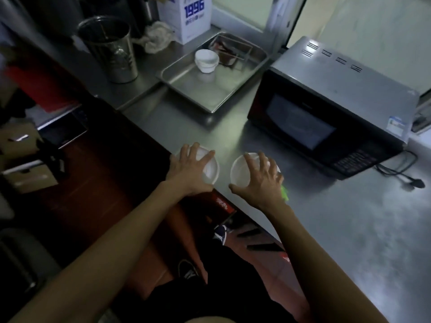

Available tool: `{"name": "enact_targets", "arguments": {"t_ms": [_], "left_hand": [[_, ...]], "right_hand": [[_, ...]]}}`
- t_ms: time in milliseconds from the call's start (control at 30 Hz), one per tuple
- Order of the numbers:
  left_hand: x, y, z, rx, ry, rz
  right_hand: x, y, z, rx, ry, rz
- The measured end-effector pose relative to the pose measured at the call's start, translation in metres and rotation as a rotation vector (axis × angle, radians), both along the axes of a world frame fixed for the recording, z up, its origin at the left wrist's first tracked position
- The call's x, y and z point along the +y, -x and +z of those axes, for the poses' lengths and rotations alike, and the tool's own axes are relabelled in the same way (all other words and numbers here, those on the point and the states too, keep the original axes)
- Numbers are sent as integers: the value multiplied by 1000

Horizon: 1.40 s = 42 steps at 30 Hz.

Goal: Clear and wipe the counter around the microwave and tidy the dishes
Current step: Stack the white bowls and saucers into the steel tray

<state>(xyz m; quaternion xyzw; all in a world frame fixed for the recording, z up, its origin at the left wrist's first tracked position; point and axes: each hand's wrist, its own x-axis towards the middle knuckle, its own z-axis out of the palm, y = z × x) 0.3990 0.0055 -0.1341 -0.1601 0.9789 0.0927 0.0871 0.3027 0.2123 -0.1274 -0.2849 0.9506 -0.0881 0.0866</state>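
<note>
Two white bowls stand side by side on the steel counter (338,229), close to its front edge and in front of the black microwave (326,108). My left hand (186,169) spans the left bowl (211,171) from above, fingers reaching over its far rim. My right hand (261,180) claws over the right bowl (238,171), thumb at the near rim and fingertips curled at the far rim. Both bowls rest on the counter. A small green thing (285,193) peeks out beside my right wrist; most of it is hidden.
Behind the bowls lies a steel tray (186,78) holding a stack of white bowls (206,60) and a wire rack. A steel bucket (109,47), a crumpled cloth (156,37) and a white box (186,17) stand at the back. The microwave's plug (415,183) lies loose on the right.
</note>
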Motion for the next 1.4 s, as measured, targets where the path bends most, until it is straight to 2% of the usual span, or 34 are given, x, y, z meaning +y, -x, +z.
{"name": "enact_targets", "arguments": {"t_ms": [267, 533, 767, 867, 1200, 1400], "left_hand": [[-74, 31, -6, -47, 3, 107], [-150, 97, 7, -111, 60, 99], [-193, 153, 22, -66, 54, 146], [-210, 177, 20, -37, 26, 146], [-287, 264, 9, 45, -28, 16], [-338, 308, -7, -26, -104, -128]], "right_hand": [[-79, 43, -20, -62, 103, 85], [-155, 120, -19, -102, 182, 82], [-200, 177, -16, -116, 176, 68], [-210, 195, -17, -49, 193, 43], [-265, 246, -30, -47, 134, -38], [-316, 267, -37, -43, 47, -142]]}}
